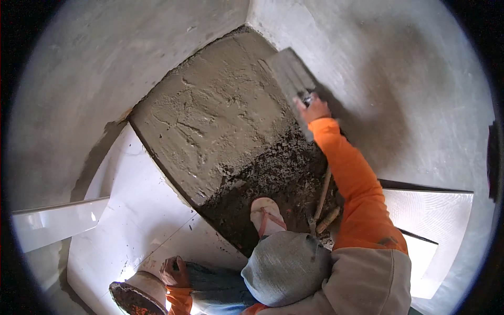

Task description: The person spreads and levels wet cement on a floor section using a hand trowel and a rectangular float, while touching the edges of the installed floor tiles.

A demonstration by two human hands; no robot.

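Note:
My right hand (315, 107), in an orange sleeve, grips the handle of a long rectangular plastering trowel (290, 71). Its grey blade, a little blurred, lies along the right edge of the wet mortar (210, 105), close against the right wall. The mortar is spread over the far floor, with ridges and drag marks on its surface. Nearer to me its edge turns into dark, crumbly material (283, 157). At the lower left, my left hand (174, 272) has its fingers curled beside my blue jeans and a bucket (144, 283); anything inside those fingers is hidden.
Grey walls (388, 79) meet at the far corner. Large white tiles (163, 226) border the mortar on the left; more tile pieces (430, 215) lean at the right. Wooden-handled tools (324, 194) lie near my sandalled foot (266, 215). A white strip (58, 223) juts in from the left.

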